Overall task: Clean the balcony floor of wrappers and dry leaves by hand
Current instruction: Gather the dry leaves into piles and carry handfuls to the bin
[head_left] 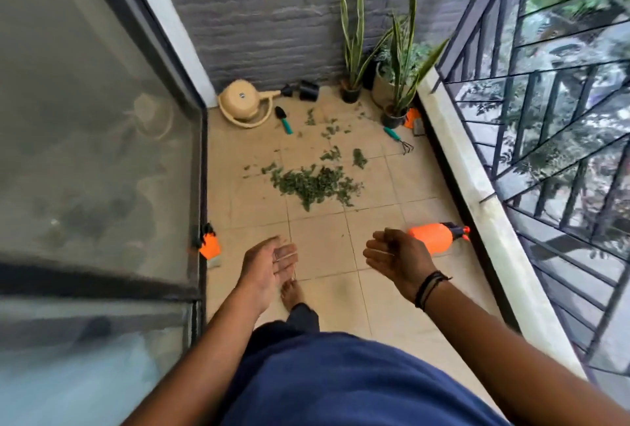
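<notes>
Green leaf scraps (315, 183) heaped on smooth beige tiles (320, 245).

Both empty hands, left hand (272, 263) and right hand (395, 256), hover near leaves (315, 183).

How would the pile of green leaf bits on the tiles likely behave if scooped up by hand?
The leaf pile is many small loose pieces, so it probably scatters and slips between fingers rather than lifting as one clump. It looks light. Stray bits already lie spread toward the potted plants, suggesting pushing spreads them over the smooth tiles.
</notes>
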Motion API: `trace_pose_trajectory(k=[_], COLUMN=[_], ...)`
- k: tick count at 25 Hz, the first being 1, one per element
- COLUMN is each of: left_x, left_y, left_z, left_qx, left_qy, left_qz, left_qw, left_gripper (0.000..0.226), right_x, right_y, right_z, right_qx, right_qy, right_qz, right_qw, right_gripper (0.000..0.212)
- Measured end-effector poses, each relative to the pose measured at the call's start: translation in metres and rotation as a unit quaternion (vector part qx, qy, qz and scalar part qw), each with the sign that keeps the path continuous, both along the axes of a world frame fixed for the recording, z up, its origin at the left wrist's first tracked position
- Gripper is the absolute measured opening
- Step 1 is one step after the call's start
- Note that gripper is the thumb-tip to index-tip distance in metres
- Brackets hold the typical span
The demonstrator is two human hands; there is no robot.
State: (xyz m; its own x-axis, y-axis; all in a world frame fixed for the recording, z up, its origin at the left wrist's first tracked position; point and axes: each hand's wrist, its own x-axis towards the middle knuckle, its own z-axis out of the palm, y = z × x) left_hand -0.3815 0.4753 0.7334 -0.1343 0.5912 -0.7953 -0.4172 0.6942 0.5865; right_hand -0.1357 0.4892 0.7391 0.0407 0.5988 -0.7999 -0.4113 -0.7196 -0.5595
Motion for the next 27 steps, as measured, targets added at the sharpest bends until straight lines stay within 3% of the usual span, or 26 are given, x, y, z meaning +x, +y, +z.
trace_pose_trajectory(k=[7,12,15,19,23,25,27], left_x=[0.007,0.059,0.081,0.101,0.124,0.134,0.138], left_y=[0.121,0.186,0.21,0.23,0.282,0.316,0.35], left_z=[-0.042,-0.057,-0.091,-0.206,-0.416,-0.528,-0.619], left_qx=[-0.032,-0.036,-0.067,-0.098,-0.137,-0.102,-0.02], left_qy=[0.037,0.054,0.084,0.139,0.186,0.255,0.339], left_qz=[-0.187,-0.255,-0.3,-0.384,-0.458,-0.57,-0.708], left_qw=[0.981,0.965,0.948,0.908,0.859,0.774,0.619], left_gripper=[0.022,0.018,0.022,0.041,0.053,0.061,0.072], right_x=[-0.038,-0.032,-0.011,0.019,0.032,0.036,0.046], right_y=[0.105,0.159,0.179,0.211,0.256,0.262,0.261], right_z=[-0.007,-0.03,-0.107,-0.254,-0.46,-0.564,-0.653], right_qx=[-0.011,0.035,0.024,0.009,0.033,0.061,0.124], right_qy=[-0.055,-0.117,-0.19,-0.312,-0.35,-0.342,-0.352], right_qz=[-0.039,0.04,0.149,0.395,0.591,0.688,0.779], right_qw=[0.998,0.992,0.97,0.864,0.726,0.637,0.504], right_gripper=[0.017,0.017,0.01,0.032,0.047,0.052,0.061])
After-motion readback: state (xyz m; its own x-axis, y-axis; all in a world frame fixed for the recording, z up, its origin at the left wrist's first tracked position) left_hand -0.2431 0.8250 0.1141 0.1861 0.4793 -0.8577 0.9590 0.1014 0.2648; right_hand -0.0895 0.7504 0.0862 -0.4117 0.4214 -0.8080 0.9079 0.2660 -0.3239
